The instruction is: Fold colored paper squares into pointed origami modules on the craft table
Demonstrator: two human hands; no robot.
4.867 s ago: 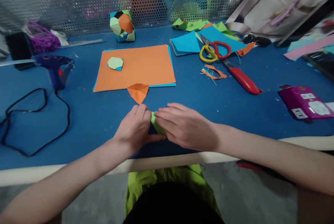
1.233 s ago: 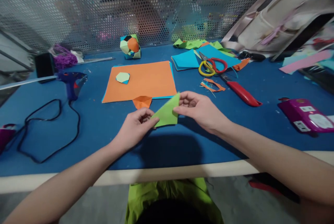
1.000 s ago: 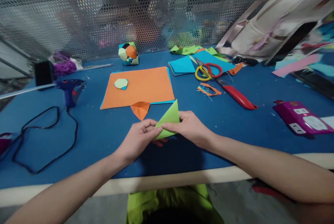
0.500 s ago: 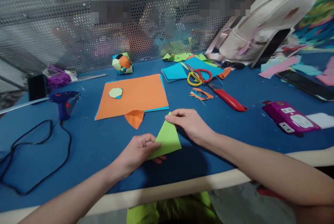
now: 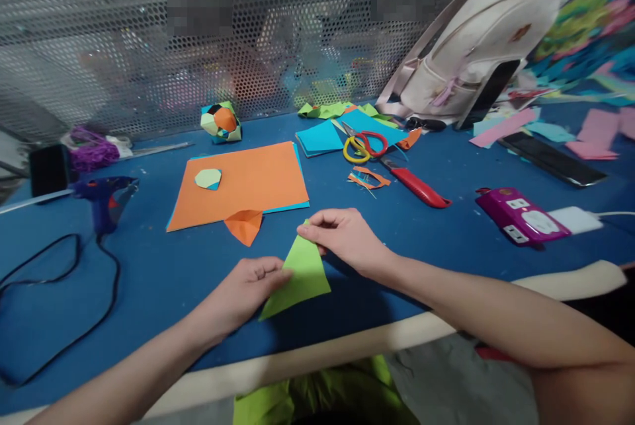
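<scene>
A green paper triangle (image 5: pixel 303 274) is held between both hands, just above the blue table (image 5: pixel 163 293) near its front edge. My left hand (image 5: pixel 255 283) pinches its left side, thumb on top and the other fingers partly hidden underneath. At the top corner, my right hand (image 5: pixel 342 234) grips the paper between thumb and fingertips. Beyond my hands lies a pointed orange paper piece (image 5: pixel 244 228), overlapping the front edge of an orange sheet (image 5: pixel 248 177) stacked on blue ones. On that sheet rests a small pale-green paper shape (image 5: pixel 208 178) with a blue corner.
Scissors (image 5: pixel 364 146), blue paper (image 5: pixel 320 138) and a red-handled cutter (image 5: pixel 421 187) lie ahead to the right. A purple power socket (image 5: pixel 526 217) sits farther right. At left stands a glue gun (image 5: pixel 104 200) with a looping cord. A paper ball (image 5: pixel 221 123) and a backpack (image 5: pixel 476 48) stand behind.
The view has shifted slightly, moving the whole scene leftward. The left fingers that showed beneath the green paper's lower edge are now out of sight. Both hands still hold the paper.
</scene>
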